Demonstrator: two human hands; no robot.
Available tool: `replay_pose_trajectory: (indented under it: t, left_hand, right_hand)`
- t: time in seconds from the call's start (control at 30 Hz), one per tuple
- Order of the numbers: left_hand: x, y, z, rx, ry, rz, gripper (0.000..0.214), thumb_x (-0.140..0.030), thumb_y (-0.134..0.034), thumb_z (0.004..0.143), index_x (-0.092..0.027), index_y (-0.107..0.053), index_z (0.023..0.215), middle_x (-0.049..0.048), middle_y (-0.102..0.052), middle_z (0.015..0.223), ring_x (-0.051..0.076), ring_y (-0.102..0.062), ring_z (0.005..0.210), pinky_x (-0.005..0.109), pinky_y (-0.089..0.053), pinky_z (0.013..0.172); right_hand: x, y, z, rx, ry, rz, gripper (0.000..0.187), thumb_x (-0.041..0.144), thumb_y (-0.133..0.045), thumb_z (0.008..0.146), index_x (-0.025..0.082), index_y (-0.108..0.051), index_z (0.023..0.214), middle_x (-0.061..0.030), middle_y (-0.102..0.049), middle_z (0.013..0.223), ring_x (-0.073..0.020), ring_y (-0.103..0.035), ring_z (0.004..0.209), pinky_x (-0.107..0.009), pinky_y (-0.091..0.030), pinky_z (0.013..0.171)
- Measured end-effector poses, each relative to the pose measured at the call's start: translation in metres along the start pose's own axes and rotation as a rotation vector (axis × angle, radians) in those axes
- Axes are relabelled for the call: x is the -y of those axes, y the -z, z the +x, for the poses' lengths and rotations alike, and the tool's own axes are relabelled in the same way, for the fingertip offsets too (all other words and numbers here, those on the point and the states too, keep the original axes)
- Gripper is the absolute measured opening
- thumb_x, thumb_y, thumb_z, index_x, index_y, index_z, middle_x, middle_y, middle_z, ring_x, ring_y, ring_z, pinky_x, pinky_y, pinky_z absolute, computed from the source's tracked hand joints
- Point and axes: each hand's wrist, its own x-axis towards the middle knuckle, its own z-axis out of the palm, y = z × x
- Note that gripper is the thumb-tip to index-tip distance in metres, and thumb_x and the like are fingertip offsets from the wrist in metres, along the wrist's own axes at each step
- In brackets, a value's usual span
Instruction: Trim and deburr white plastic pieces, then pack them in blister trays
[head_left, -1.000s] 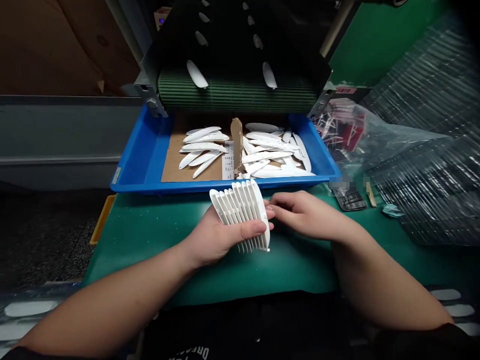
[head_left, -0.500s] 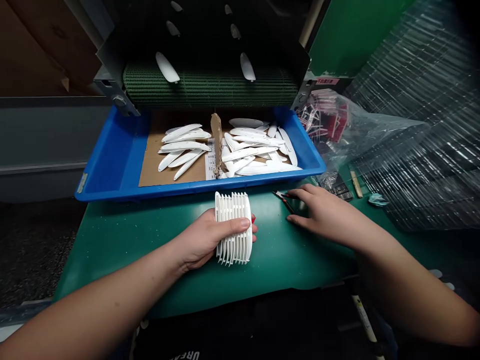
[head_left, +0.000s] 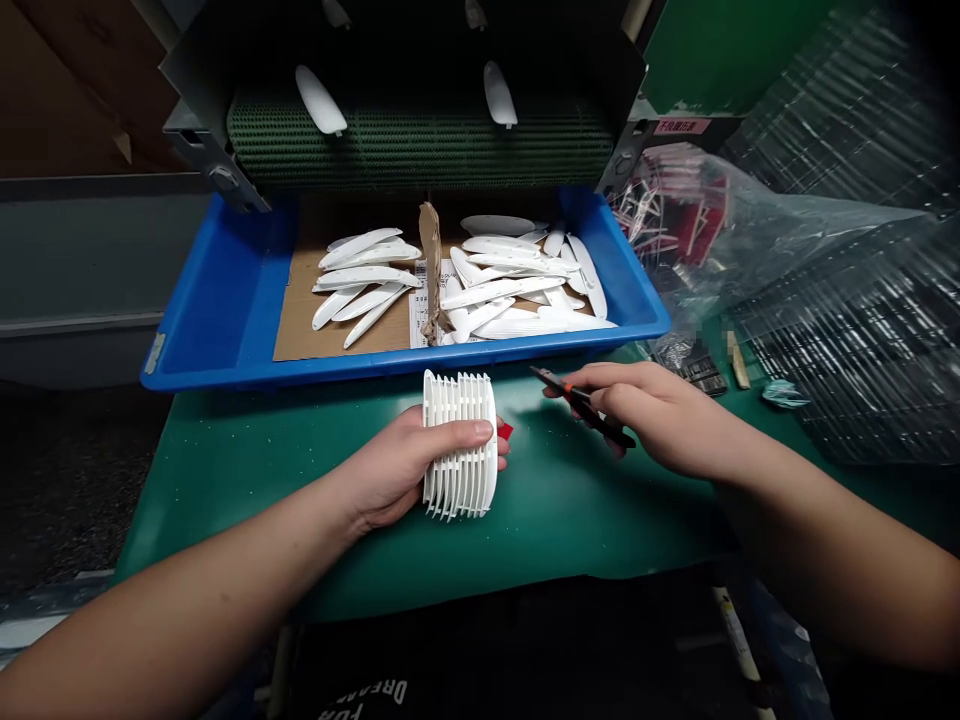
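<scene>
My left hand (head_left: 405, 455) is closed around a stack of curved white plastic parts (head_left: 456, 485), its thumb across their edges. The parts stand side by side like ribs. Something small and red (head_left: 505, 431) shows by the fingertips of that hand. To the right, my right hand (head_left: 637, 405) grips a pair of nippers (head_left: 592, 408) with dark handles and an orange-red band near the jaws. The tips point up and left, above the green table (head_left: 555, 530), apart from the stack. Part of the handles is hidden by the fingers.
Behind my hands is a blue tray (head_left: 217, 375) with loose white oval parts on both sides of a cardboard divider (head_left: 430, 270). A green conveyor belt (head_left: 420, 150) above it carries more. At right lie a clear plastic bag (head_left: 765, 235) and a wooden stick (head_left: 738, 360).
My right hand has closed on the nippers and lifted them off the table. The left hand keeps its hold on the stack. The view has shifted a little, and parts on the belt moved nearer.
</scene>
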Motion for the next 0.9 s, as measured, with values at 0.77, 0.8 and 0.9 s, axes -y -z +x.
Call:
replay_pose_trajectory:
  t: [0.77, 0.8, 0.9]
  left_hand:
    - [0.005, 0.002, 0.007, -0.067, -0.07, 0.164, 0.05, -0.041, -0.097, 0.077, -0.015, -0.077, 0.115, 0.0107, -0.08, 0.101, 0.025, -0.074, 0.088, 0.034, -0.062, 0.079]
    - [0.005, 0.002, 0.007, -0.074, -0.077, 0.179, 0.051, -0.041, -0.096, 0.077, -0.016, -0.077, 0.117, 0.0101, -0.08, 0.101, 0.025, -0.074, 0.088, 0.034, -0.061, 0.08]
    - [0.005, 0.004, 0.007, -0.086, -0.088, 0.222, 0.053, -0.042, -0.096, 0.078, -0.017, -0.077, 0.121, 0.0103, -0.08, 0.104, 0.026, -0.074, 0.09, 0.035, -0.061, 0.08]
  right_hand:
    - [-0.024, -0.046, 0.006, -0.232, 0.591, -0.687, 0.043, 0.028, -0.06, 0.102, 0.02, -0.07, 0.144, -0.012, -0.074, 0.111, -0.0281, -0.065, 0.091, -0.041, -0.051, 0.075]
    - [-0.025, -0.047, 0.006, -0.229, 0.589, -0.691, 0.044, 0.028, -0.06, 0.102, 0.019, -0.07, 0.144, -0.0121, -0.074, 0.111, -0.0281, -0.065, 0.091, -0.041, -0.051, 0.075]
    - [-0.026, -0.05, 0.006, -0.231, 0.587, -0.697, 0.045, 0.029, -0.061, 0.102, 0.019, -0.069, 0.145, -0.0122, -0.073, 0.11, -0.0279, -0.064, 0.091, -0.041, -0.051, 0.077]
